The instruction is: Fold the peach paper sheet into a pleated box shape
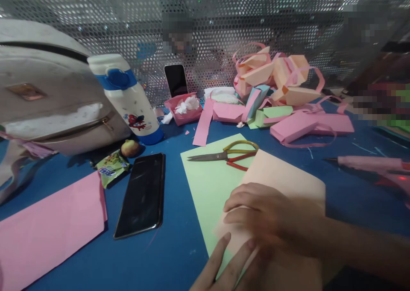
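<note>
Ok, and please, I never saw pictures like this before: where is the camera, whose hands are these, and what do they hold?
There is no machine here. The one picture comes from a camera on the person's head, looking forward and down. The bare hands are the person's: the right hand lies on peach paper, and the left hand touches its lower part. Some fingers are blurred, so a grip is hard to judge. Below is green paper, with scissors on it. Also on the blue table are a phone, a bottle, pink paper and a glue gun.
</note>
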